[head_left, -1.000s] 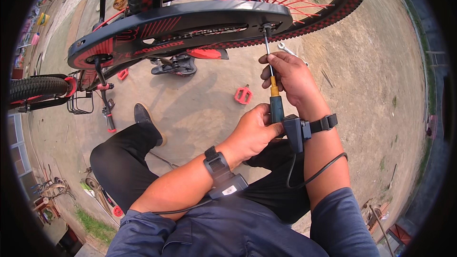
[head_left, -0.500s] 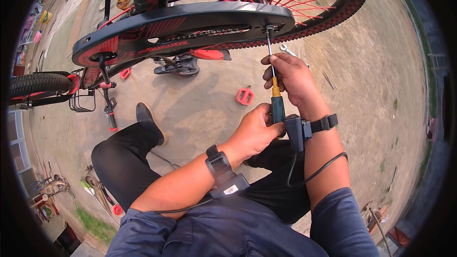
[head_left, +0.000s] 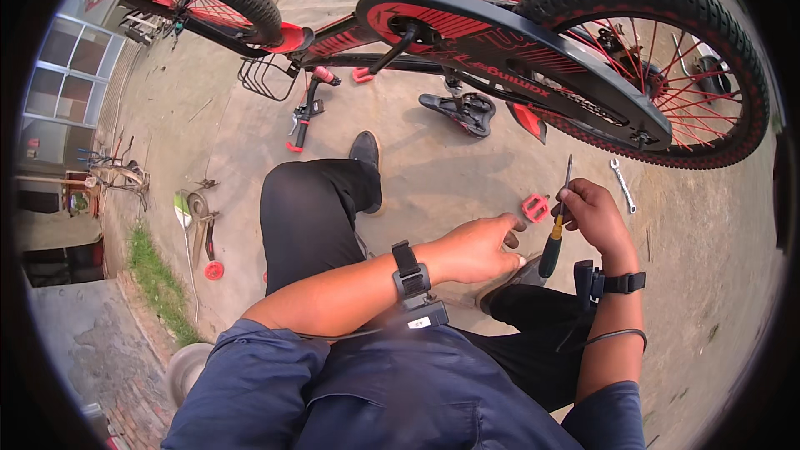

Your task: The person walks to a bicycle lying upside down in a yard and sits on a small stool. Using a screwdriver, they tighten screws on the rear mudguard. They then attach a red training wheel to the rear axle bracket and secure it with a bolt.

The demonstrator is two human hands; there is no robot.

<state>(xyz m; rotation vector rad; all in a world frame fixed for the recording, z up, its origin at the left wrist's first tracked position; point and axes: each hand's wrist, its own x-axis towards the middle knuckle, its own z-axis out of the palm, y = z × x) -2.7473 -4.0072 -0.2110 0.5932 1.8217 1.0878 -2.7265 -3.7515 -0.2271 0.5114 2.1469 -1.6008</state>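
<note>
The screwdriver [head_left: 556,233], now pinched in the right hand [head_left: 595,217], has come away from the chain cover [head_left: 518,58] ahead, so turning there seems paused. The left hand [head_left: 479,250] has released its hold and hangs empty, loosely spread, near the red pedal [head_left: 535,207]; a wrench [head_left: 622,187] lies just right of the right hand

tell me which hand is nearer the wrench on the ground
Right: the right hand, holding the screwdriver, is just left of the wrench in this view; the left hand, open, is much farther left.
</note>
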